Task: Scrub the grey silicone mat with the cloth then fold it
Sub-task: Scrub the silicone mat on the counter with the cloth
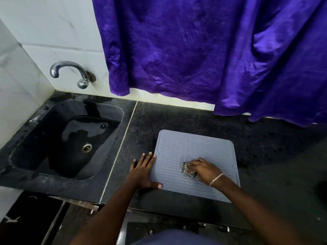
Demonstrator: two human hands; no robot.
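Your right hand (203,167) clenches the cloth (188,169) mid-mat (192,151); left hand (144,169), grip released, flat on mat's sink-side edge. Scrubbing underway, folding undone.

Home kitchen, black sink (37,149), tap (70,71), stone counter (265,156)

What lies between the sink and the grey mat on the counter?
In the head view, the left hand lies flat there against the grey mat, with its thumb on the mat. Between it and the sink runs a pale counter seam.
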